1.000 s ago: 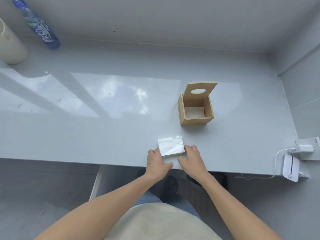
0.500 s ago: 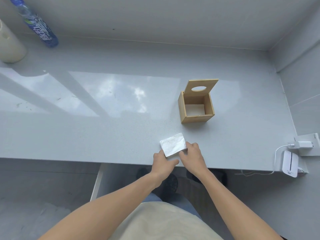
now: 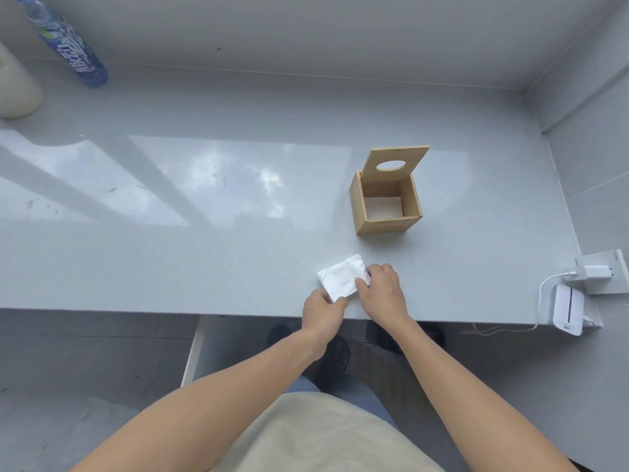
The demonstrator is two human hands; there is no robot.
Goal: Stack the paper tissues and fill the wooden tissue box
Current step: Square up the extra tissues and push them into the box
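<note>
A white stack of paper tissues [image 3: 340,279] lies near the front edge of the grey counter, turned at a slant. My left hand [image 3: 321,311] pinches its near left corner. My right hand [image 3: 383,292] grips its right edge, fingers curled over the top. The wooden tissue box [image 3: 386,204] stands behind and to the right, apart from both hands. Its lid with an oval hole [image 3: 394,163] is tipped up at the back, and the inside shows a pale bottom.
A blue water bottle [image 3: 69,49] and a cream cylinder [image 3: 15,90] stand at the far left. A white charger and cable [image 3: 590,272] and a white device [image 3: 567,313] sit at the counter's right front corner [image 3: 510,311]. Walls close the back and right.
The tissue stack has turned from square to slanted and shifted slightly right. My right hand has moved up onto its right edge; my left hand has slid to the near corner.
</note>
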